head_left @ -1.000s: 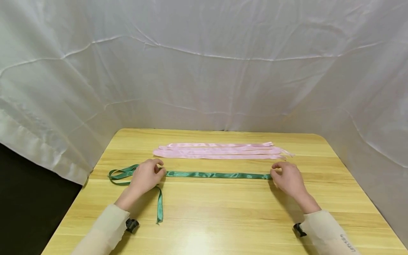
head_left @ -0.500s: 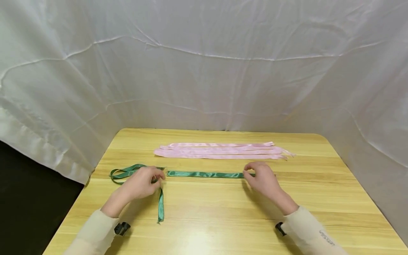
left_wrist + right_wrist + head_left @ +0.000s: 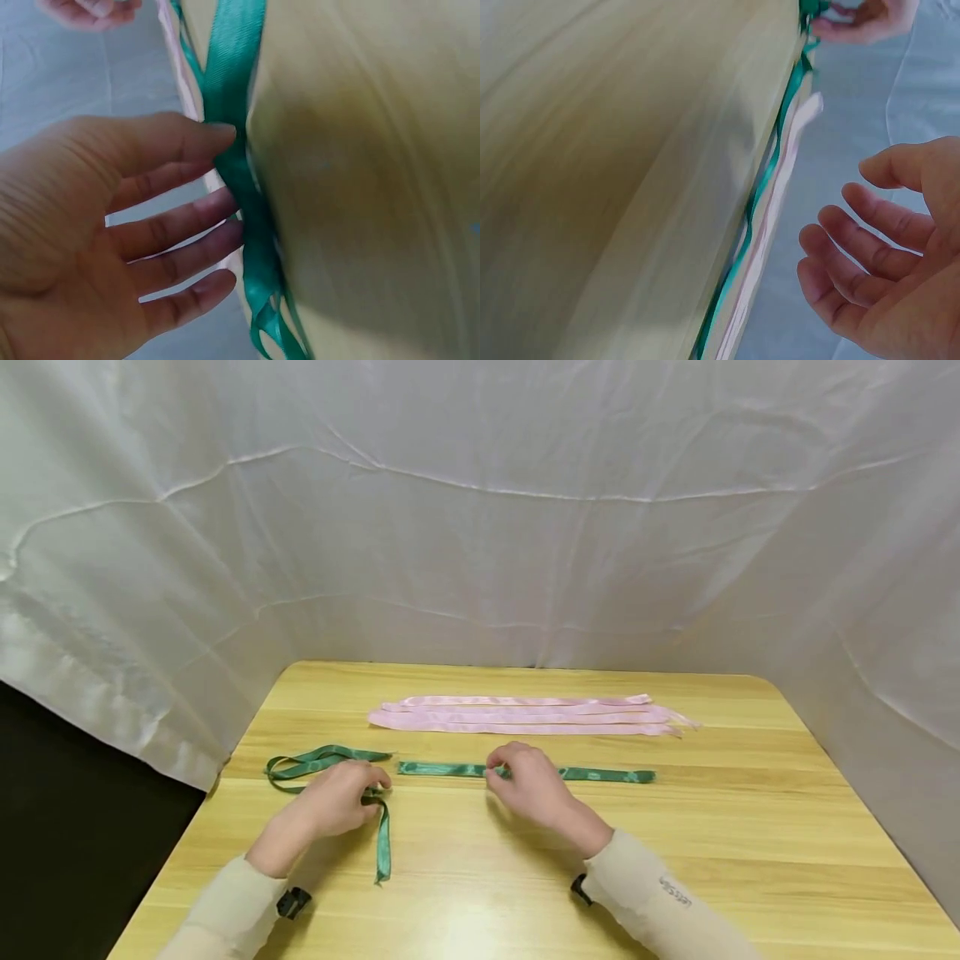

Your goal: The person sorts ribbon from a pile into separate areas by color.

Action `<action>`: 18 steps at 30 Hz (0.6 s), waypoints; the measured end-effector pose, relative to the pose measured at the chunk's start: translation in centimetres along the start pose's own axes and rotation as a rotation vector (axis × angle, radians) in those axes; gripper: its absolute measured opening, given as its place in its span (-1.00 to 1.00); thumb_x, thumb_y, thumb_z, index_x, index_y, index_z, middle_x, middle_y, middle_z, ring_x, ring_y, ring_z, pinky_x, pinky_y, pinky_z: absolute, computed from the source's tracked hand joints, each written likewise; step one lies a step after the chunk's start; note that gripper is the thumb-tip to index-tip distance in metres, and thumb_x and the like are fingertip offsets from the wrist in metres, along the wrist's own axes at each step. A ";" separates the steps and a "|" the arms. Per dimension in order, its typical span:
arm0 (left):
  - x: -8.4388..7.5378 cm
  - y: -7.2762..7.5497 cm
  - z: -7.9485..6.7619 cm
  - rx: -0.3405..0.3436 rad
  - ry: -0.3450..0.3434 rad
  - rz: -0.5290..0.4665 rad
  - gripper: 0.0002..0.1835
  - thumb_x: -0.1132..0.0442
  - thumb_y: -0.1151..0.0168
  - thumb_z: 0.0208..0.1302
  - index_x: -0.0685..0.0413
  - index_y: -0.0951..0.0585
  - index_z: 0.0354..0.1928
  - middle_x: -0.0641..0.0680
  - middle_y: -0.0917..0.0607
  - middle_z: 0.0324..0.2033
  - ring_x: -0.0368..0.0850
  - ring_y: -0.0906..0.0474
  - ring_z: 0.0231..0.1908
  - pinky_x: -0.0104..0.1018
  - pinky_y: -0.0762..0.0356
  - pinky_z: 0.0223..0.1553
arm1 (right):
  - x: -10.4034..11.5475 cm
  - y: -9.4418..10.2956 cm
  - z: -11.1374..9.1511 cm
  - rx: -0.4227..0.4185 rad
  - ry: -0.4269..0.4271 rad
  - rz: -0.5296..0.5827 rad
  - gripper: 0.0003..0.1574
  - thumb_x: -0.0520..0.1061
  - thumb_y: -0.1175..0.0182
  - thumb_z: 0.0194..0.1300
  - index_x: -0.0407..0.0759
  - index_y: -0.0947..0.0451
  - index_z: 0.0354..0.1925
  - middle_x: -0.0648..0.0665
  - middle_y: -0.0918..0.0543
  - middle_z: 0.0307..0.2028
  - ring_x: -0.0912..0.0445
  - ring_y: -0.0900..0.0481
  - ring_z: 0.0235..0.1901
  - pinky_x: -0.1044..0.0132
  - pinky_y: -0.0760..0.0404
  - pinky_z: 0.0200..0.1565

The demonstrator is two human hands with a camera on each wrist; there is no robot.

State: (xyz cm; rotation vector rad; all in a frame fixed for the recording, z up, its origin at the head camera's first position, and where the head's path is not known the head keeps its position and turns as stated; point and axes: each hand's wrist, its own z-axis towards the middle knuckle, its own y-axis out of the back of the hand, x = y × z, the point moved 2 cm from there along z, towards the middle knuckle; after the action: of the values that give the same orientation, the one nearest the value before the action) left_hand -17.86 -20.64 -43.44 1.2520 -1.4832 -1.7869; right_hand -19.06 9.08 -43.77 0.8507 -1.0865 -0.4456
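Observation:
A straight green satin ribbon (image 3: pixel 607 775) lies crosswise on the table. My right hand (image 3: pixel 532 789) is over its middle and hides part of it. In the right wrist view the fingers (image 3: pixel 885 259) of this hand are loosely bent, with nothing between them. To the left, my left hand (image 3: pixel 322 806) pinches a second green ribbon (image 3: pixel 234 67) between thumb and index finger, the other fingers spread loosely. The looped part of that ribbon (image 3: pixel 318 760) lies beyond the hand, and a loose tail runs toward the front.
Several pink ribbons (image 3: pixel 517 716) lie side by side across the back of the wooden table (image 3: pixel 750 827). White cloth (image 3: pixel 487 552) hangs behind the table and along its sides. Both wrists carry small black devices.
My right hand has let go of the straight ribbon's right end and moved left over its middle. The left hand has left that ribbon's left end and taken hold of the looped ribbon.

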 end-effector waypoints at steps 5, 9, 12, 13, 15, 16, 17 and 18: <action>0.2 -0.5 0.3 -0.008 0.009 0.033 -0.74 0.36 -0.51 0.20 0.12 -0.77 -0.06 -0.03 -0.73 -0.31 -0.18 -0.53 -0.30 -0.13 -0.60 -0.15 | 1.6 -2.0 0.7 0.063 0.055 0.025 -0.82 -0.16 -0.27 0.47 -0.20 -0.76 -0.10 -0.15 -0.77 -0.08 -0.02 -0.72 -0.09 0.05 -0.70 -0.04; 0.2 -0.5 0.4 -0.008 0.016 0.032 -0.77 0.36 -0.50 0.21 0.11 -0.78 -0.09 -0.06 -0.68 -0.38 -0.21 -0.44 -0.35 -0.19 -0.54 -0.21 | 2.7 -3.5 1.2 0.112 0.069 0.018 -0.78 -0.13 -0.27 0.48 -0.22 -0.75 -0.05 -0.16 -0.77 -0.05 -0.02 -0.72 -0.06 0.07 -0.70 -0.02; 0.3 -0.5 0.5 -0.009 0.021 0.022 -0.79 0.37 -0.50 0.21 0.11 -0.78 -0.10 -0.07 -0.66 -0.40 -0.21 -0.43 -0.37 -0.22 -0.52 -0.24 | 3.6 -4.7 1.6 0.140 0.074 0.008 -0.77 -0.10 -0.29 0.48 -0.22 -0.75 -0.05 -0.16 -0.77 -0.06 0.00 -0.70 -0.05 0.11 -0.69 0.00; 0.3 -0.6 0.5 -0.008 0.022 0.020 -0.79 0.37 -0.50 0.21 0.11 -0.79 -0.11 -0.07 -0.66 -0.41 -0.21 -0.43 -0.37 -0.22 -0.52 -0.24 | 4.0 -5.0 1.8 0.151 0.074 0.004 -0.76 -0.09 -0.29 0.48 -0.21 -0.76 -0.05 -0.15 -0.77 -0.07 0.01 -0.69 -0.05 0.13 -0.68 0.01; 0.3 -0.6 0.5 -0.008 0.018 0.020 -0.80 0.37 -0.50 0.20 0.10 -0.79 -0.12 -0.06 -0.68 -0.40 -0.22 -0.45 -0.37 -0.21 -0.53 -0.24 | 4.6 -5.7 2.0 0.168 0.080 -0.014 -0.76 -0.07 -0.30 0.48 -0.19 -0.76 -0.06 -0.12 -0.76 -0.10 0.06 -0.66 -0.09 0.19 -0.65 -0.02; 0.3 -0.6 0.5 -0.008 0.014 0.022 -0.80 0.37 -0.50 0.21 0.10 -0.79 -0.12 -0.06 -0.69 -0.38 -0.22 -0.45 -0.36 -0.21 -0.53 -0.23 | 4.9 -6.0 2.2 0.178 0.084 -0.022 -0.75 -0.06 -0.30 0.48 -0.19 -0.76 -0.06 -0.12 -0.75 -0.11 0.08 -0.64 -0.11 0.21 -0.64 -0.03; 0.4 -0.6 0.5 -0.009 0.007 0.026 -0.81 0.37 -0.49 0.21 0.10 -0.79 -0.13 -0.05 -0.71 -0.37 -0.22 -0.46 -0.35 -0.20 -0.54 -0.22 | 5.2 -6.3 2.3 0.186 0.090 -0.033 -0.75 -0.05 -0.32 0.46 -0.19 -0.76 -0.06 -0.11 -0.74 -0.12 0.11 -0.62 -0.14 0.24 -0.62 -0.06; 0.4 -0.6 0.5 -0.011 0.001 0.026 -0.82 0.37 -0.48 0.21 0.10 -0.79 -0.14 -0.05 -0.72 -0.36 -0.23 -0.47 -0.34 -0.20 -0.54 -0.22 | 5.5 -6.7 2.5 0.196 0.096 -0.044 -0.75 -0.04 -0.32 0.46 -0.18 -0.76 -0.06 -0.10 -0.73 -0.13 0.12 -0.60 -0.16 0.26 -0.61 -0.08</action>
State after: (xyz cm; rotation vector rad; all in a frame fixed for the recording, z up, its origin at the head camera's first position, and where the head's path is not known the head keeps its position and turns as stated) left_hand -18.37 -20.52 -44.17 1.2221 -1.4810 -1.7748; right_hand -18.43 0.25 -45.29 1.0602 -1.0353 -0.3351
